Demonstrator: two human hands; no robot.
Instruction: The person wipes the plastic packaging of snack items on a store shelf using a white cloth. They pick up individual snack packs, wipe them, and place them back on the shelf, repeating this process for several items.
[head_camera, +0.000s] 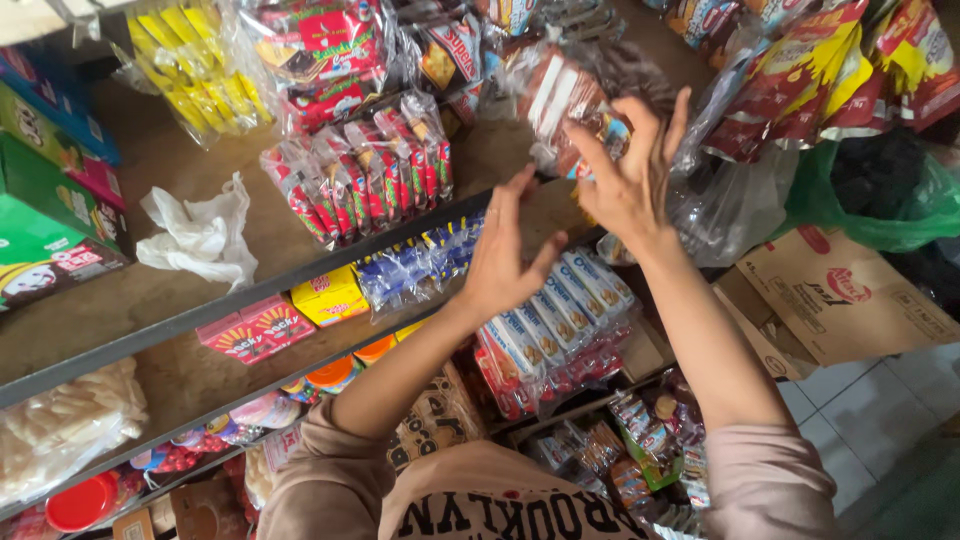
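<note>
Brown wooden shelf boards (200, 375) edged with dark metal rails carry packed snacks in a small shop, seen from above. Both hands are raised over the upper shelf. The left hand (505, 262) is flat with its fingers pressed together and the thumb standing off; it holds nothing and hovers just above a clear bundle of white-and-blue packets (560, 315) that sticks out from the lower shelf, about eight packets showing in a row. The right hand (628, 172) has its five fingers spread wide, empty, with the fingertips close to a clear bag of brown-and-white snack packs (570, 100); whether they touch the bag cannot be told.

On the upper shelf, left of the hands, lie one clear bundle of red packets (365, 175), roughly ten in two rows, one crumpled white plastic bag (200, 235), and one bundle of yellow packets (195, 65). Below the rail sit two red boxes (255, 330) side by side, one yellow box (330, 293), and a strip of blue sachets (420, 265). To the right stand one cardboard carton (850, 295) and one green plastic bag (880, 195), near each other. Pink sleeves cover both upper arms.
</note>
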